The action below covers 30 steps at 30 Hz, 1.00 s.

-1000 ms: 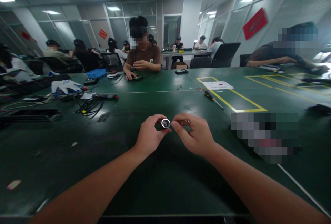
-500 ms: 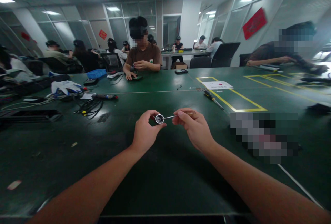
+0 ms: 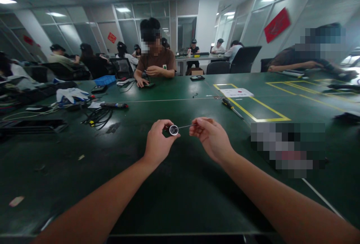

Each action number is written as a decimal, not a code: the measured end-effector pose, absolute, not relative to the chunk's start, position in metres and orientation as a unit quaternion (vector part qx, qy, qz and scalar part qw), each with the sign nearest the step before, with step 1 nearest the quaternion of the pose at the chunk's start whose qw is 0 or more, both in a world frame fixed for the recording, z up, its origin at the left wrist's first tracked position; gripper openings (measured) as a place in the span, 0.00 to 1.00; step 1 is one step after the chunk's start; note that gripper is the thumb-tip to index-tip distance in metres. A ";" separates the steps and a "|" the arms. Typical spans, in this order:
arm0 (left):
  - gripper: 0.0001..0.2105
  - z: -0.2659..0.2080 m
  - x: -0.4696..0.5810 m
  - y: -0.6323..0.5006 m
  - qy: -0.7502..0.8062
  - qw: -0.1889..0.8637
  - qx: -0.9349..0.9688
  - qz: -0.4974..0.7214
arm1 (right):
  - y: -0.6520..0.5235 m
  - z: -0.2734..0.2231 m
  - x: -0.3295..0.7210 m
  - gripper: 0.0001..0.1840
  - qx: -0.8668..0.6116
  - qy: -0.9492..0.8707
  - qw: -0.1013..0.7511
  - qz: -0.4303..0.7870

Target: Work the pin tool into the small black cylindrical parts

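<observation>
While the left hand (image 3: 160,142) pinches a metal ring (image 3: 173,130), the right hand (image 3: 212,137) pinches its thin rod (image 3: 185,126).

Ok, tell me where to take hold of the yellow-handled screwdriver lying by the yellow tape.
Probably grip the screwdriver by its thick dark-and-yellow handle at the far end, coming down from above. It lies flat on the green table, with the thin shaft pointing toward the near right.

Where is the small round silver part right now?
In the head view, the round silver part sits centre frame, pinched in the left hand above the green table, just left of the right hand.
</observation>
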State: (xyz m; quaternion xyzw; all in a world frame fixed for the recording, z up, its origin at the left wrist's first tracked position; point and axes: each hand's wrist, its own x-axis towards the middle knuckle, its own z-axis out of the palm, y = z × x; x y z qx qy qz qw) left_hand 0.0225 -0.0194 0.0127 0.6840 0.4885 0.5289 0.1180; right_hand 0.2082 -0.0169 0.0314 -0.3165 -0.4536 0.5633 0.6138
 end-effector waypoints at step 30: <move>0.10 0.010 0.012 -0.010 0.494 -0.002 0.745 0.449 | -0.036 0.039 0.207 0.10 -0.428 -0.759 0.441 0.217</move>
